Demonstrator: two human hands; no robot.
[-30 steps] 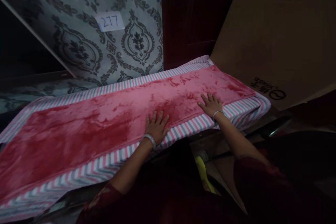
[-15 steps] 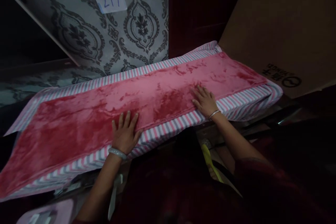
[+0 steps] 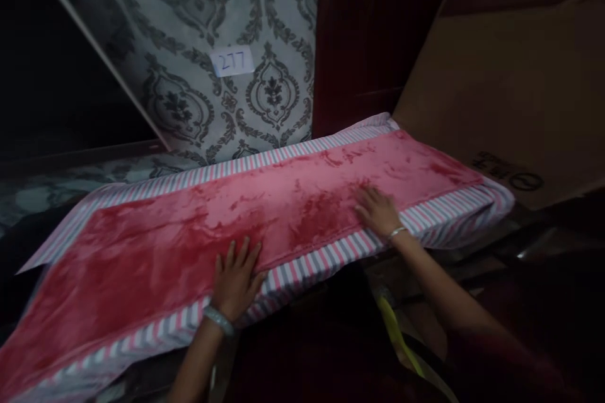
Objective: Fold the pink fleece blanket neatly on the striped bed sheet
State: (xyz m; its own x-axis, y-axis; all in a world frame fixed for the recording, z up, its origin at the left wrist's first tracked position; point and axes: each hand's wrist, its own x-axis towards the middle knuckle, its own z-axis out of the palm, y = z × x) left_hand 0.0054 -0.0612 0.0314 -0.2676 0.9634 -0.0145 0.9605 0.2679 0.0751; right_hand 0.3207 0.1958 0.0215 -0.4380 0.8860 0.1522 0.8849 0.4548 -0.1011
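Note:
A long strip of red plush fabric (image 3: 155, 245) lies spread over a pink, grey and white striped cloth (image 3: 312, 267), whose edges show along both long sides. My left hand (image 3: 236, 283) rests flat on the near edge of the plush, fingers spread, with the heel of the hand over the stripes and a pale bangle at the wrist. Further right, my right hand (image 3: 378, 211) lies open on the plush, slightly blurred, a thin bracelet on that wrist. Neither hand grips anything. What supports the cloth is mostly hidden.
Behind the cloth rises a patterned wall (image 3: 271, 97) bearing a paper marked 277 (image 3: 232, 61). A dark red panel (image 3: 363, 44) stands beside it. To the right leans a large cardboard box (image 3: 496, 82). A yellow strip (image 3: 397, 330) shows below my right arm.
The view has tilted up, so the cloth and hands sit lower in the picture. Both hands stay on the plush; the right hand's fingers look slightly shifted.

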